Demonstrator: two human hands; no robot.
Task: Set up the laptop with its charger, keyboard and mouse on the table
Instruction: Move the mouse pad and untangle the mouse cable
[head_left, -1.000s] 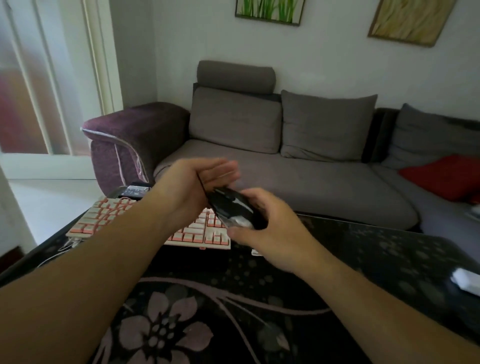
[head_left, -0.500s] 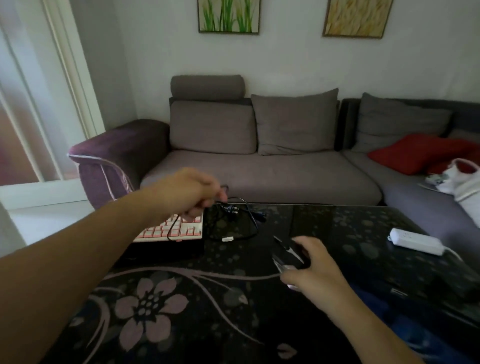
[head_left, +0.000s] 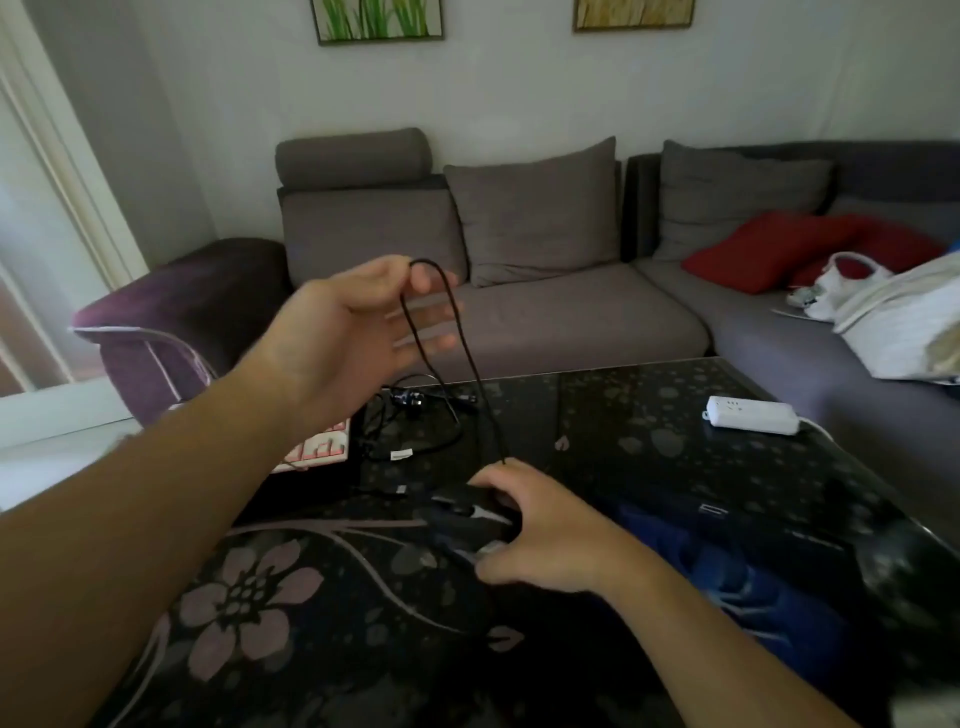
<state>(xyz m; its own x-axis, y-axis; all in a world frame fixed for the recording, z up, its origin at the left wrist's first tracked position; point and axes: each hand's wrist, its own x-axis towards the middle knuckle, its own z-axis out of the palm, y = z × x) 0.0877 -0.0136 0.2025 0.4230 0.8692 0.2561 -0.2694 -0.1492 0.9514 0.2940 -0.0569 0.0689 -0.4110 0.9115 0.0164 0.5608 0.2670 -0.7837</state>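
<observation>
While we look down at the dark flowered surface, our right hand sits nearest, fingers curled over the black mouse and pressing it onto the glass. So the mouse looks placed, or close to it. Just right of that hand lies a dark slab with a blue sheen, the laptop as far as we can judge, lid down and nothing plugged in that we can see.

Up from the mouse runs its cord, and our left hand is raised above the surface, palm showing, fingers mostly straight, with the cord looped over the fingertips and nipped near the thumb. We read that as untangling, so the cord has yet to be laid out and connected.

Farther back, a loose tangle of black cable lies on the glass, perhaps the charger, though we cannot tell. Beside it the pink keyboard peeks out behind our left forearm, on the surface but unconnected. Off to the right waits a white power strip.

By our reckoning, things are laid out; opening, plugging and arranging remain.
</observation>
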